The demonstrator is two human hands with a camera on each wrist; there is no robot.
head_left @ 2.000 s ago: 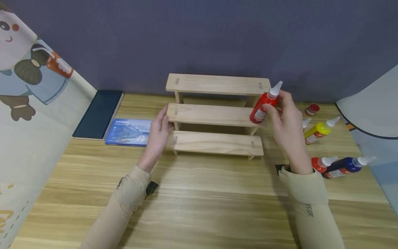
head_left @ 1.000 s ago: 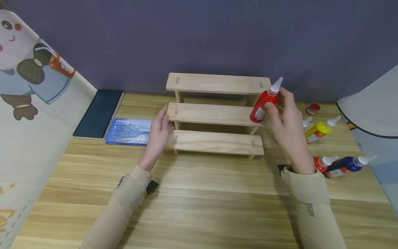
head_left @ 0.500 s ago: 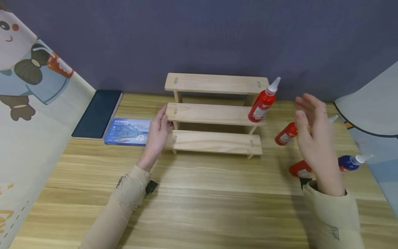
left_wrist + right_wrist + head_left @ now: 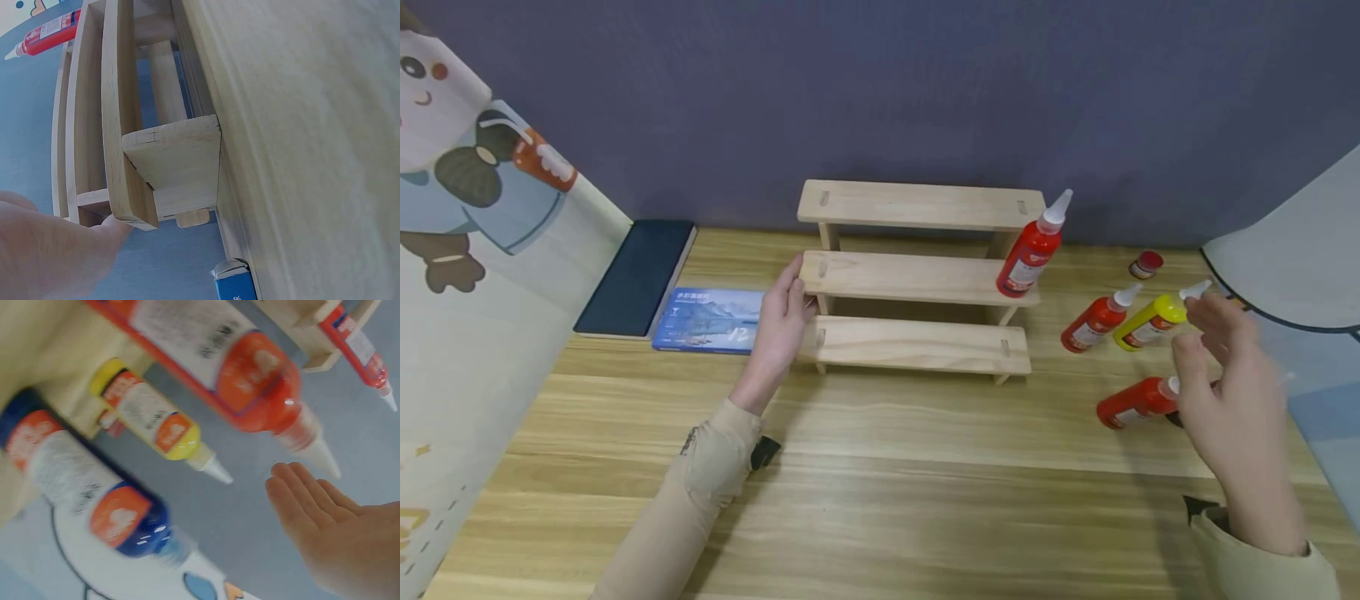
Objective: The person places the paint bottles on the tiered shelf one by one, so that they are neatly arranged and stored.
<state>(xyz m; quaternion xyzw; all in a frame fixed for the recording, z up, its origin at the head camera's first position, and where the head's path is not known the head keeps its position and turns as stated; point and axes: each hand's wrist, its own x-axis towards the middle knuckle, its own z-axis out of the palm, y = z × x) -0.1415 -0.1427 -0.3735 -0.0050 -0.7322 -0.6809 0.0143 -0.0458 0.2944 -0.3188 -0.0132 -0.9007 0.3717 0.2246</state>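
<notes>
A three-tier wooden step shelf point(image 4: 917, 277) stands against the back wall. My left hand point(image 4: 781, 321) grips the left end of its middle step, thumb at the edge. On that step's right end a red paint bottle point(image 4: 1028, 260) with a white nozzle stands upright. My right hand point(image 4: 1236, 408) holds nothing; its fingers are extended, over the bottles on the right. Around it are two more red paint bottles, one by the shelf point(image 4: 1092, 325) and one nearer point(image 4: 1138, 403), plus a yellow paint bottle point(image 4: 1152, 322). A dark blue paint bottle point(image 4: 87, 481) shows in the right wrist view, mostly hidden by the hand in the head view.
A small red-lidded jar point(image 4: 1146, 265) sits at the back right. Left of the shelf lie a blue box point(image 4: 703, 320) with a landscape picture and a dark notebook point(image 4: 636, 279). Printed panels point(image 4: 490, 167) flank the wooden table point(image 4: 880, 492).
My right hand has let go of the red paint bottle, leaving it on the middle step, and has moved right and toward me over the other bottles. The left hand keeps its grip.
</notes>
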